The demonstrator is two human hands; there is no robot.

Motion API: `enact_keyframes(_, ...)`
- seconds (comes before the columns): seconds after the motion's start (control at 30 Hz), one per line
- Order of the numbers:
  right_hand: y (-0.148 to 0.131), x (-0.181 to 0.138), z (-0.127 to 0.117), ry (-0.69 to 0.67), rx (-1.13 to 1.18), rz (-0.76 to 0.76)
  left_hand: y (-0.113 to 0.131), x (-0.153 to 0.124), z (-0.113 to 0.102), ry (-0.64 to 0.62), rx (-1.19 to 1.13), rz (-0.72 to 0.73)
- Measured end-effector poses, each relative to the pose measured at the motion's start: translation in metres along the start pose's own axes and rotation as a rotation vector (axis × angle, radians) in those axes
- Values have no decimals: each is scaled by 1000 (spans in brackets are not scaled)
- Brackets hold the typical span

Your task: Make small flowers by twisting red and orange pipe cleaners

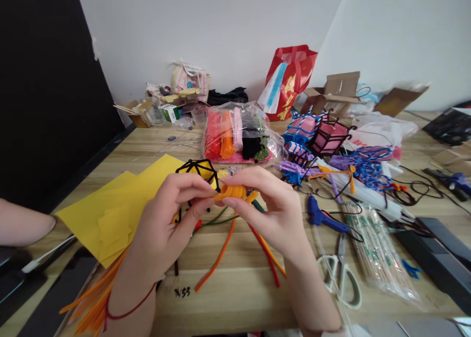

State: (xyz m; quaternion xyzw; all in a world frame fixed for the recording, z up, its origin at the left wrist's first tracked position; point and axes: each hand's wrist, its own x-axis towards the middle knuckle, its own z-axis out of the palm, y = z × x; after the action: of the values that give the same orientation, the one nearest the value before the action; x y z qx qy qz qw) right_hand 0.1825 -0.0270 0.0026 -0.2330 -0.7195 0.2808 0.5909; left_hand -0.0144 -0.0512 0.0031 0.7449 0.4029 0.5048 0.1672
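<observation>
- Holding w/ both hands: your left hand [167, 218] and right hand [270, 210] meet above the table [235, 288], fingertips nearly touching at centre.
- Grip state: right thumb + forefinger closed on the orange coil [232, 192]; left thumb + forefinger pinched at the coil's left end. Both clamped, no gap visible betw. pads and coil.
- Coil long axis runs roughly left-right, i.e. along the line betw. your two hands; turns stack side by side along it.
- Coil sits at the fingertips, not in the palm; right hand covers more of it, left only reaches its end. Right hand nearer/dominant on it.
- Loose stems hang down fr. the grip toward you: an orange stem [217, 258], a red stem [265, 256], green stem [217, 222] lying flatter. Can't tell which of these joins the coil.
- Black wire frame [198, 169] just behind left fingers, partly hidden; contact w/ hand unclear.
- Nearby: yellow paper [110, 209] to the left, blue glue gun [324, 218] and scissors [340, 273] to the right, bag of stems [239, 133] beyond the hands.
- Another person's arm [22, 221] at far left edge, well apart.
</observation>
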Motion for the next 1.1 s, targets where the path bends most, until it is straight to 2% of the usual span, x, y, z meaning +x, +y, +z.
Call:
enact_keyframes(0.27, -2, 1, 1, 51, 281, 250, 2, 4, -1, 14, 78, 192)
enact_keyframes(0.47, 4, 2, -5, -114, 473, 355, 2, 3, 0, 55, 143, 356)
enact_keyframes(0.57, 8, 3, -6, -160, 501, 356, 3, 3, 1, 42, 105, 303)
enact_keyframes(0.73, 10, 5, -7, -135, 431, 245, 4, 6, 3, 12, 84, 277)
enact_keyframes(0.9, 12, 3, -5, -98, 374, 302, 4, 8, 7, -36, 89, 208)
enact_keyframes(1.1, 11, -4, 7, 66, 405, 202, 4, 6, 18, 117, -74, 36)
